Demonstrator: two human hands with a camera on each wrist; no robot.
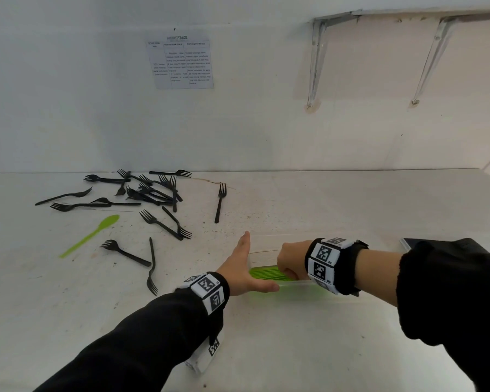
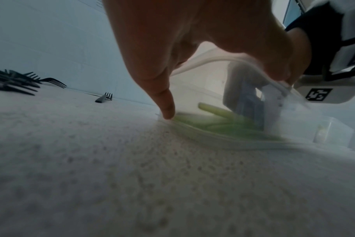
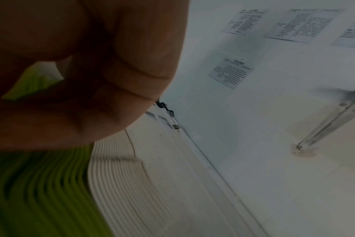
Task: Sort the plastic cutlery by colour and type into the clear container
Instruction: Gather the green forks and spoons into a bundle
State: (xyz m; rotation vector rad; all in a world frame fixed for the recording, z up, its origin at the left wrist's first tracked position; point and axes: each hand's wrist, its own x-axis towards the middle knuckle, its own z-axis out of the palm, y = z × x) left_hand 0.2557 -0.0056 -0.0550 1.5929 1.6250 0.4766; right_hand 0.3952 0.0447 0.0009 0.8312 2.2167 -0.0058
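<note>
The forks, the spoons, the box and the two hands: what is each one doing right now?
Box: on the table, clear, part filled.
Green pieces: stacked in the box.
White pieces: stacked beside the green ones.
Green spoon: loose on the table.
Black forks: scattered on the table, unsorted.
Left hand: fingers straight, against the box's end.
Right hand: curled, down on the green pieces.

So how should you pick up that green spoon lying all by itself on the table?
Probably by its thin handle, coming from above. The green spoon lies flat on the table, apart from the black forks, so finger and thumb can likely pinch the narrow stem's two sides.
</note>
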